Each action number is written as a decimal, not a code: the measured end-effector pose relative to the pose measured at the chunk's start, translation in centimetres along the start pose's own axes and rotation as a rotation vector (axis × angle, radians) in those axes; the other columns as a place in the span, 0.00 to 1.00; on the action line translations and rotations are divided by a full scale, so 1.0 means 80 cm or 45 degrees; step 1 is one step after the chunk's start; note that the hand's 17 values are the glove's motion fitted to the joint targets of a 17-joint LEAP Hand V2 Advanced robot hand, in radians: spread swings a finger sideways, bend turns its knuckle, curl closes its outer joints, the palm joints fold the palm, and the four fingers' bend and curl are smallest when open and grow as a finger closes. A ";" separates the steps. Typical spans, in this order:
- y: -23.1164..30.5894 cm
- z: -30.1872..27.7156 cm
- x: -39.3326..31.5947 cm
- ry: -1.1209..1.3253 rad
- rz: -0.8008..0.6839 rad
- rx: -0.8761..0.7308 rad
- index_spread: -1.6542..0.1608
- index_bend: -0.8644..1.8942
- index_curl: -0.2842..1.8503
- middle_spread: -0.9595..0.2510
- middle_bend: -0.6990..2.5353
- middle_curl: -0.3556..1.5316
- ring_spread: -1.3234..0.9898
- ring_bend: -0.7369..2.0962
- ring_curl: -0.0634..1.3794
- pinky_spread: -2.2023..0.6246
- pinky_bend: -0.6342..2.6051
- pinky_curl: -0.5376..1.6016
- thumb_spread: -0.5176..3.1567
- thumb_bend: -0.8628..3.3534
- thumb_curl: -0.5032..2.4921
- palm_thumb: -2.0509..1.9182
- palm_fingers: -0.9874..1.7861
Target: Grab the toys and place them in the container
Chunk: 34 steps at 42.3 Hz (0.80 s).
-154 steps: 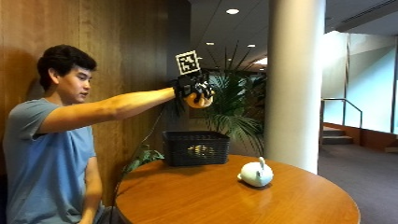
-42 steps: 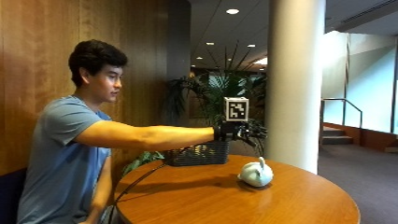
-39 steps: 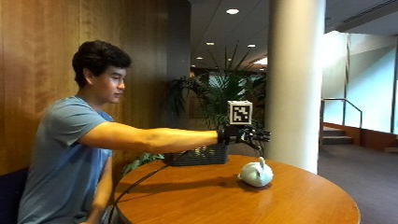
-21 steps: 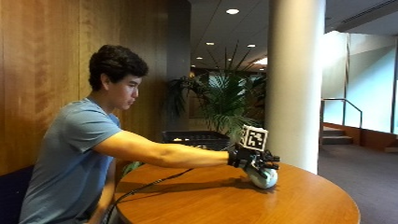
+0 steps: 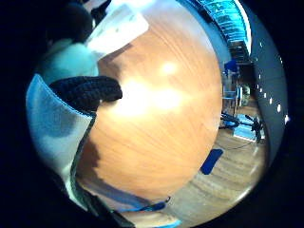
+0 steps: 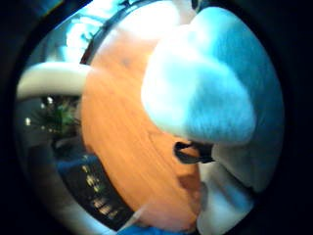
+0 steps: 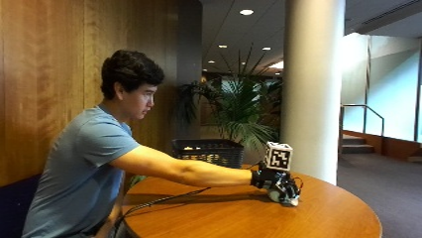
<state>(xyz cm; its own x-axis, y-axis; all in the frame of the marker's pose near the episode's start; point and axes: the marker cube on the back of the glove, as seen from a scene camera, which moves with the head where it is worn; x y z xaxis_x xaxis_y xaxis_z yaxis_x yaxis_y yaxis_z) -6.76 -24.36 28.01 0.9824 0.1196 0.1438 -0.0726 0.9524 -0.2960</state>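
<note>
One white toy sits on the round wooden table, low and right of the middle in the outside view, and the gloved right hand is down on top of it. That is the only toy I can count on the table. One container is there too: a dark basket with holes in its sides, standing at the far edge of the table, near the middle of the picture and well apart from the toy. Something pale shows just inside its near wall, but I cannot tell what it is, so I cannot say how many toys are in it. The job looks partly done at best: this toy is not in the basket yet. It has to be gripped, lifted, carried back across the table to the basket, and dropped in. In the thumb side palm view the toy is big, soft and white and fills the upper right of the picture, so it is very close to the palm. In the little finger side palm view a black gloved finger curls in at the left, lying against pale, fuzzy stuff that looks like the toy, with the shiny table behind. So the fingers seem to be bending around the toy, with the toy sitting on the table under them. I cannot see the other hand.
</note>
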 end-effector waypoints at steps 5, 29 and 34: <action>-0.010 -0.003 0.021 0.061 0.105 0.017 0.72 0.39 0.23 0.80 0.31 0.28 0.51 0.59 0.39 0.68 0.59 0.40 0.46 0.28 0.33 0.69 0.55; 0.155 -0.007 0.061 -0.172 0.071 -0.016 0.71 0.42 0.30 0.51 0.41 0.38 0.40 0.65 0.44 0.63 0.52 0.42 0.29 0.27 0.41 0.72 0.75; 0.193 -0.013 0.066 -0.096 0.060 -0.014 0.71 0.42 0.31 0.49 0.41 0.39 0.40 0.65 0.44 0.63 0.52 0.43 0.27 0.27 0.43 0.72 0.74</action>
<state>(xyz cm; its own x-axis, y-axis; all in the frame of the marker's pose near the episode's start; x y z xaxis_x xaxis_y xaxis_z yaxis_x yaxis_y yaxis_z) -2.51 -9.28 23.24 0.9622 0.1853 0.1997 -0.1161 0.9421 -0.3145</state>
